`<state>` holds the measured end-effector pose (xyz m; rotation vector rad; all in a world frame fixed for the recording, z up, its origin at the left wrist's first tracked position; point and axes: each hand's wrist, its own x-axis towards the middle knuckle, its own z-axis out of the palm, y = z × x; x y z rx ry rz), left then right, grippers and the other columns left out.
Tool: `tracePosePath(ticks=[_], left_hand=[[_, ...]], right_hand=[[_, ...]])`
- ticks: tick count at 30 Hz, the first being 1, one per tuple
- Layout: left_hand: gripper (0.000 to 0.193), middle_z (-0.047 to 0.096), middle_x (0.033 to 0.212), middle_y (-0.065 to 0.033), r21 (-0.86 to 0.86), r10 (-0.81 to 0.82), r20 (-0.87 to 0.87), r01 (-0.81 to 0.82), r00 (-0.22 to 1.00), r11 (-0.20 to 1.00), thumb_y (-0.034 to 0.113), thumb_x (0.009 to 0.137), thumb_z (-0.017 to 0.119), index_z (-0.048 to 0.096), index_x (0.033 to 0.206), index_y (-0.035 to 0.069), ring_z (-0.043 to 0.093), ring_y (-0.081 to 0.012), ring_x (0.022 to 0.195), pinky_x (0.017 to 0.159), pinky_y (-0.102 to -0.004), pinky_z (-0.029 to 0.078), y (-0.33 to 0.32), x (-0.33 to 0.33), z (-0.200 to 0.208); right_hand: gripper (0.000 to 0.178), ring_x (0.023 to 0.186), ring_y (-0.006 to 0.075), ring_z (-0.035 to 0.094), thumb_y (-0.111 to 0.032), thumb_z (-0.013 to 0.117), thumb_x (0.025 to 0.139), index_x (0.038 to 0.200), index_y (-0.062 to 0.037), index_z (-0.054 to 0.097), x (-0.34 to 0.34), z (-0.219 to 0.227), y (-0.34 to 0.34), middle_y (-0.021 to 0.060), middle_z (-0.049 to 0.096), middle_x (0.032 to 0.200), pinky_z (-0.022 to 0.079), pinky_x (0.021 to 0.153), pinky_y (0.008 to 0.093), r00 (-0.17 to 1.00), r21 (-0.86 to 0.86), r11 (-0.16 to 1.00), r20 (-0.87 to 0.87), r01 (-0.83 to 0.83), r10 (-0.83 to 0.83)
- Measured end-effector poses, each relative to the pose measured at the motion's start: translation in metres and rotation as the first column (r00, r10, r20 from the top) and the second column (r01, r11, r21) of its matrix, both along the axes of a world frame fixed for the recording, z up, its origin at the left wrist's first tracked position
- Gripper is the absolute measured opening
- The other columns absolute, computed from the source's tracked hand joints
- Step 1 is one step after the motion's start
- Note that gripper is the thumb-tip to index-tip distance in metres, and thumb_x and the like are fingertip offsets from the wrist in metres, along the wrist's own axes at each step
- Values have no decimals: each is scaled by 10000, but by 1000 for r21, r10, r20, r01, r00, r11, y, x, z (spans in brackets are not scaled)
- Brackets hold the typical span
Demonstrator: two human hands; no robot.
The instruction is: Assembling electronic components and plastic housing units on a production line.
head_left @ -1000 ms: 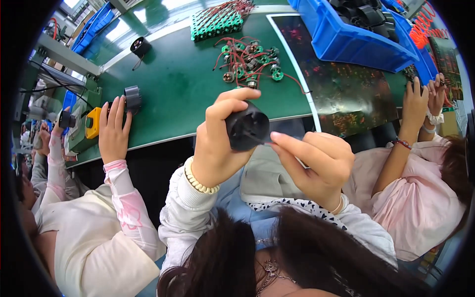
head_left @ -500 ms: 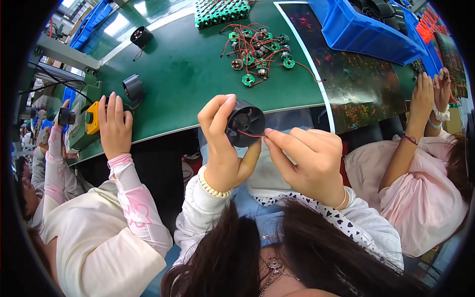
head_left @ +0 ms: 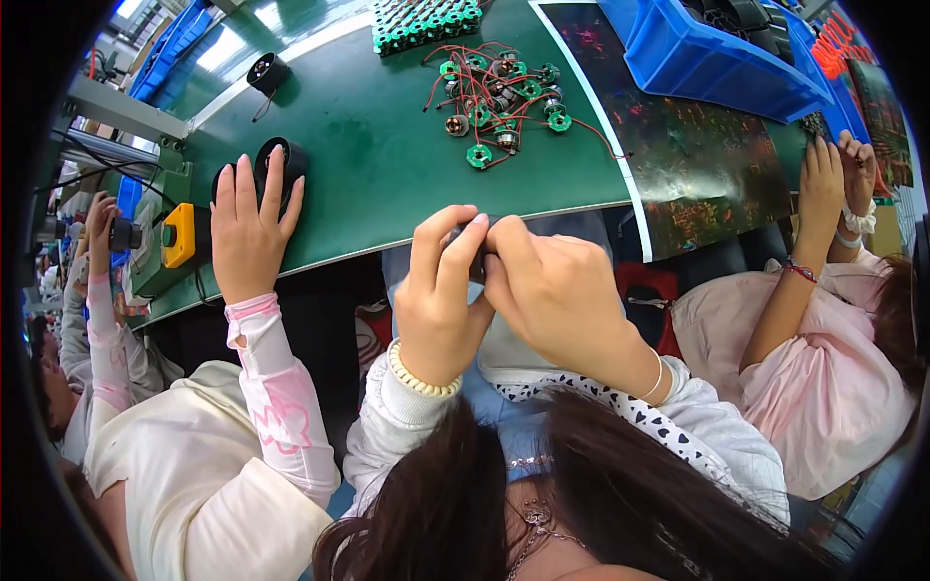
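Observation:
A black round fan housing is held between my two hands, just in front of the table's near edge. My left hand grips it from the left with bent fingers. From the right, my right hand closes over it, fingers curled against the housing. Most of the housing is hidden behind my fingers, and its red wire does not show. Beyond my hands, a pile of small motors with green round boards and red wires lies on the green table.
A co-worker's hand at left rests by black housings, beside a yellow button box. Another housing lies farther back, near a tray of green-topped parts. On the right are a dark mat, a blue bin and another co-worker's hands.
My right hand has moved left and up from the red wire onto the housing, covering most of it. The left co-worker's hand has moved right over the housings.

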<state>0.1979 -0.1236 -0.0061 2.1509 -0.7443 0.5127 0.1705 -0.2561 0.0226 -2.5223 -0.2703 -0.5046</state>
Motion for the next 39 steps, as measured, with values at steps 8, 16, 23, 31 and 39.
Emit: tracePosePath(ticks=[8,16,23,31,39], left_hand=[[621,629,1228,-97,-152,-21,-114,3,993,988,-65,580,776,627,1169,63,614,-143,760,554,-239,497,8,1,3],[594,657,1234,-88,-7,-39,-7,39,999,999,-16,566,825,686,1140,50,648,-156,807,622,-256,535,16,3,9],[570,661,1175,-122,-223,-267,-125,236,956,946,35,554,861,720,1107,56,672,-183,830,675,-253,549,21,6,24],[557,652,1102,-139,-384,-253,73,261,965,886,99,561,878,729,1098,76,674,-220,837,676,-265,553,-8,-19,40],[520,641,1130,-135,-167,-198,120,217,973,962,104,594,861,728,1096,83,644,-190,765,586,-240,512,-7,-14,32]], right_hand=[[159,641,157,562,35,704,730,854,-35,633,8,-2,-23,55,623,844,448,557,265,985,235,959,110,-156,133],[252,708,129,577,93,720,691,921,7,660,3,-7,-28,65,637,903,469,604,225,979,480,854,69,-201,191],[237,734,112,588,65,712,740,968,13,672,4,-32,-34,67,651,925,494,660,211,887,920,334,30,-205,462],[248,747,110,621,65,683,777,1014,-6,671,-32,-43,4,64,684,878,525,701,206,965,981,188,5,-56,262],[270,774,119,628,40,697,778,1043,-11,674,-16,-55,-9,69,691,920,527,702,218,887,971,-234,62,52,457]])
